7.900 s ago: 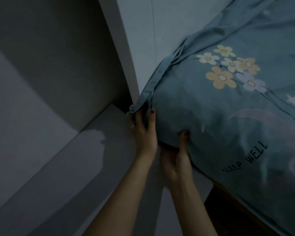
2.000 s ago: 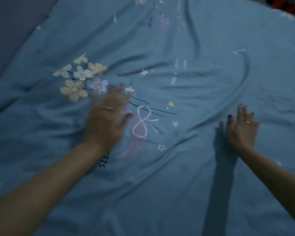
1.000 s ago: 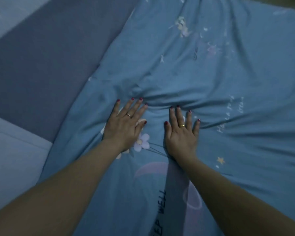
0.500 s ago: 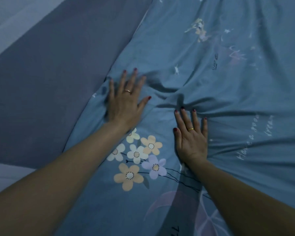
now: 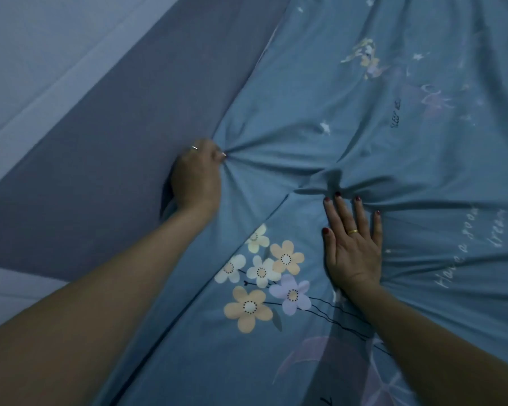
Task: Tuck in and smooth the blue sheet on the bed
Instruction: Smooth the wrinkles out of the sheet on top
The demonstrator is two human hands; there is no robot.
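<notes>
The blue sheet (image 5: 320, 83), printed with flowers, stars and lettering, covers the bed across the middle and right of the head view. My left hand (image 5: 195, 175) is closed in a fist at the sheet's left edge, pinching a bunch of fabric, and creases fan out from it. My right hand (image 5: 354, 241) lies flat with fingers spread on the sheet beside the flower print (image 5: 264, 273). A raised fold runs just beyond its fingertips.
A dark grey-blue surface (image 5: 115, 142) lies along the sheet's left edge. Beyond it, at the far left, is a paler band (image 5: 27, 68). Wrinkles cross the sheet to the right of my right hand.
My left hand has gone from flat and spread to a fist gripping the sheet's edge. My right hand stays flat, with more fabric bunched ahead of its fingers.
</notes>
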